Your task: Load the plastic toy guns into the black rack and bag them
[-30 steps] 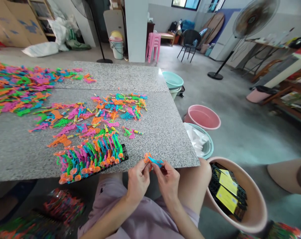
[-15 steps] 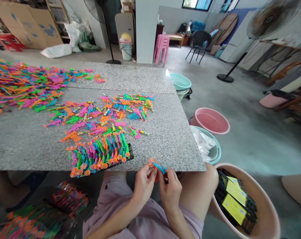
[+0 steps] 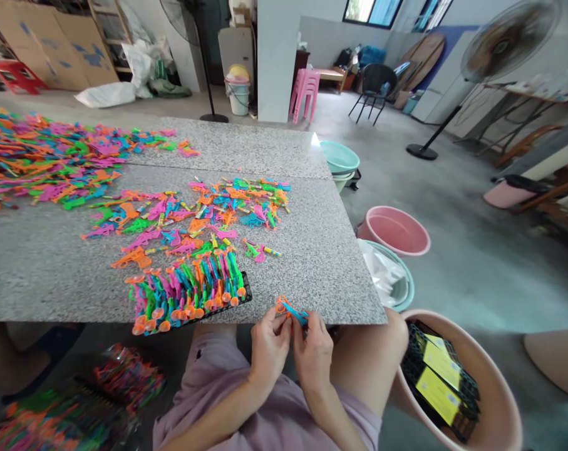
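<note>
Just over the table's near edge, my left hand and my right hand pinch a small toy gun between them. It shows blue and orange plastic; the fingers cover much of it. Left of my hands, a black plastic tray holds a tight row of upright toy guns with orange suction cups facing me. Behind that tray lies a loose spread of coloured toy guns. A pink and green toy gun with a yellow piece sits apart from them.
A large heap of toy guns covers the table's far left. On the floor to my right stand a peach tub with black trays and yellow cards, a pink tub and a teal basin. Bagged toys lie below left.
Both hands have shifted slightly left with the toy gun, and the right fingers have closed in nearer the left ones. The view has turned slightly; the tray stays put.
</note>
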Demonstrator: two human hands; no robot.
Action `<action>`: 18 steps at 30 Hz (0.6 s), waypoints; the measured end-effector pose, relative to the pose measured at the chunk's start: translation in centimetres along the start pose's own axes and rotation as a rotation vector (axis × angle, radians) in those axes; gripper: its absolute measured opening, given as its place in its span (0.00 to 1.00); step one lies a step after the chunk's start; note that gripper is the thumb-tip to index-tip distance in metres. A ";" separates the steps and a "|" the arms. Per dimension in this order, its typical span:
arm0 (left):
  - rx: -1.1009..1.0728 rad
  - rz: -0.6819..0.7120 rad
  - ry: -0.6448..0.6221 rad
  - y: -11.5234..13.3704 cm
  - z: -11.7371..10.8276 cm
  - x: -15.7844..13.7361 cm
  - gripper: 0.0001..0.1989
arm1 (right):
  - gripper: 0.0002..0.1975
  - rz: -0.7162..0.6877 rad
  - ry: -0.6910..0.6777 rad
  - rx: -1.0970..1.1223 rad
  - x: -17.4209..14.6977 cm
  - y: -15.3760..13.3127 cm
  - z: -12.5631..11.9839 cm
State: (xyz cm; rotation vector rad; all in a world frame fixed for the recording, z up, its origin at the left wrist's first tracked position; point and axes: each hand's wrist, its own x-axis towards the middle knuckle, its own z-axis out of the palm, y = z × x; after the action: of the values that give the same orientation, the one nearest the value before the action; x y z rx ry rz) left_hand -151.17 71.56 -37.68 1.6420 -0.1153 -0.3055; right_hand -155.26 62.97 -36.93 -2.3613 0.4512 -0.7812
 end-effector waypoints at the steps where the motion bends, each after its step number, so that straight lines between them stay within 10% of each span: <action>1: 0.023 0.009 0.014 0.0 0.0 0.1 0.15 | 0.16 0.007 0.000 -0.003 0.1 0.0 0.1; 13: 0.235 0.028 0.009 0.0 -0.7 1.2 0.17 | 0.17 0.086 0.002 0.033 0.0 0.6 1.1; 18: 0.264 0.030 -0.219 0.4 -2.3 1.0 0.25 | 0.15 0.252 -0.373 0.130 1.1 2.0 -1.4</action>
State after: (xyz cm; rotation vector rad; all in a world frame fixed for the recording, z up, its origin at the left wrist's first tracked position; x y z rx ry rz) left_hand -149.60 73.50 -37.25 1.8622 -0.3583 -0.4624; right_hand -155.56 60.33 -36.83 -2.2060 0.5065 -0.2393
